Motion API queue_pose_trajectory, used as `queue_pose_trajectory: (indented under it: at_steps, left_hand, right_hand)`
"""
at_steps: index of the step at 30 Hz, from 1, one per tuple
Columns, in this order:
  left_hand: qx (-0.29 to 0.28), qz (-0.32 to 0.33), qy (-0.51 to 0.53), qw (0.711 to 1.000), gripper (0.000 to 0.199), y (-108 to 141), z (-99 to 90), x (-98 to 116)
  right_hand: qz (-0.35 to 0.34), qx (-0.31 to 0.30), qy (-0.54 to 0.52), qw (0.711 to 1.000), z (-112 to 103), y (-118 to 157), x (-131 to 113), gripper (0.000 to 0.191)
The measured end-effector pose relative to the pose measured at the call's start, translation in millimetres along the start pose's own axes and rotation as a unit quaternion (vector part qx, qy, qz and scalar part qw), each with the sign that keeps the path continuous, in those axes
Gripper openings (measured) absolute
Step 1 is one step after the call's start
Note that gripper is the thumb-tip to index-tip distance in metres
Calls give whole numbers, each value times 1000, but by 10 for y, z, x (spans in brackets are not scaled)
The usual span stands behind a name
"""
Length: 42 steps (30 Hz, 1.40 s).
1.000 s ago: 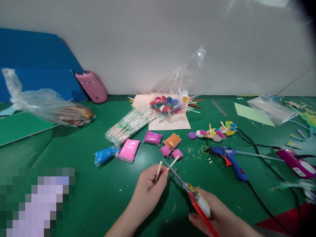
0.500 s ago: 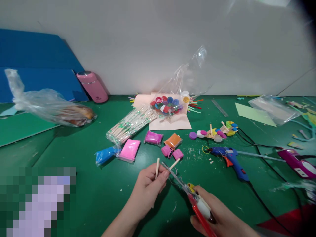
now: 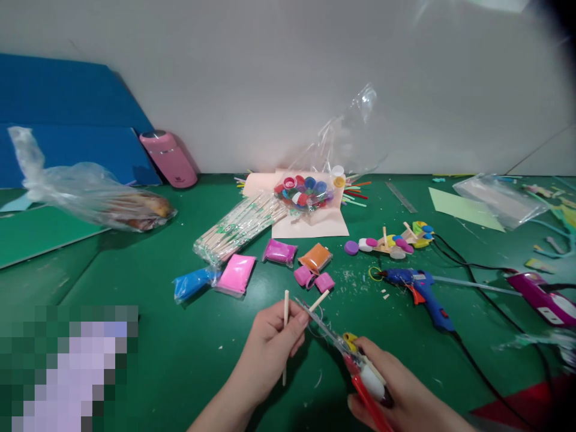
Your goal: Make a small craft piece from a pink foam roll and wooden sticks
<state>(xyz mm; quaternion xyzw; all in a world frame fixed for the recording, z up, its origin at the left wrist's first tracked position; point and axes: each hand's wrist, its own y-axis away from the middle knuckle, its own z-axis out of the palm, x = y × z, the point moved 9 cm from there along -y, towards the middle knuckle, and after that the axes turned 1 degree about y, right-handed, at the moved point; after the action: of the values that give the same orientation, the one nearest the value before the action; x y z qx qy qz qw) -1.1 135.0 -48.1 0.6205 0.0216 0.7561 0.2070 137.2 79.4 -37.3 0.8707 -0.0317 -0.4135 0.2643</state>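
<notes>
Head view: the right hand holds a red-handled cutter, fingers wrapped about its handles. Its blades cross one stick beside the fingertips of the left hand, whose fingers are clamped on that stick and on a second stick. Beyond lie pink caps, an orange packet and, to the right, a glue gun. Farther back, a clear bag of bottle tops rests on pale paper.

Two pale sticks, probably scissors, red-handled
</notes>
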Motion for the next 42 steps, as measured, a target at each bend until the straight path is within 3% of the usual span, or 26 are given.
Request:
queue_pose_trajectory:
  at_steps: [3, 6, 9, 12, 14, 19, 22, 25, 34, 37, 42]
  left_hand:
    - [-43, -32, 101, 993, 23, -8, 69, -86]
    - [-56, -44, 125, 990, 22, 6, 108, -94]
    - [-2, 2, 9, 1000, 24, 25, 29, 14]
    - [68, 67, -125, 988, 21, 63, -59, 180]
    - [71, 82, -150, 983, 20, 68, -60, 208]
    - [9, 21, -16, 1000, 24, 10, -11, -9]
    - [-25, -7, 84, 996, 22, -9, 48, -104]
    - [-44, -18, 112, 993, 22, -12, 91, -122]
    - [39, 60, -92, 993, 24, 25, -48, 77]
    - [21, 36, -39, 998, 23, 11, -28, 8]
    - [-30, -31, 148, 988, 18, -20, 80, -118]
  right_hand:
    - [-10, 2, 5, 1000, 4, 26, -25, 23]
    - [-10, 34, -16, 999, 1, 41, 1, 24]
    - [-2, 50, -25, 998, 5, 26, 29, 25]
    - [16, 21, -9, 1000, 35, -18, 33, 22]
    - [21, 10, -5, 1000, 24, -36, 12, 22]
    - [11, -9, 5, 1000, 2, -14, -33, 16]
    - [3, -15, 19, 1000, 3, 6, -37, 19]
    - [0, -10, 27, 1000, 12, 12, -26, 17]
    - [8, 9, 15, 1000, 40, -60, 24, 16]
    - [12, 4, 6, 1000, 30, -62, 29, 19]
    - [11, 25, -32, 999, 5, -19, 55, 21]
